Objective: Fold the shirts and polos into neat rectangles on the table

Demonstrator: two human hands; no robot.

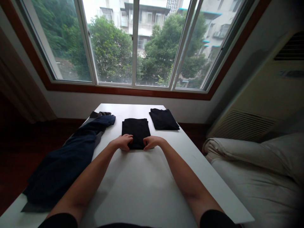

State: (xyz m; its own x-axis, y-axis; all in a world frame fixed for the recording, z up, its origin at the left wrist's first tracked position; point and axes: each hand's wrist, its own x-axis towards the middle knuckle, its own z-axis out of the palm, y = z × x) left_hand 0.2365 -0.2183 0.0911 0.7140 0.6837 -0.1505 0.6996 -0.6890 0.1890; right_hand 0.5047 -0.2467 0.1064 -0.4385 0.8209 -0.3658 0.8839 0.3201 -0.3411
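Note:
A folded black cloth (136, 129) lies flat on the white table (142, 177), in front of me. My left hand (123, 142) is at its near left corner, with thumb and fingers bent around the edge. At the near right corner, my right hand (151, 142) has its fingers curled in and its thumb on the cloth's edge. Both hands seem to pinch the cloth there. Another folded black cloth (164, 119) rests at the table's far right edge.
Unfolded dark blue and grey clothes (68, 161) are heaped along the table's left side. Beyond the table is a wall with a wide window (135, 47). A pale sofa (256, 171) stands to the right, and a curtain (23, 79) hangs at the left.

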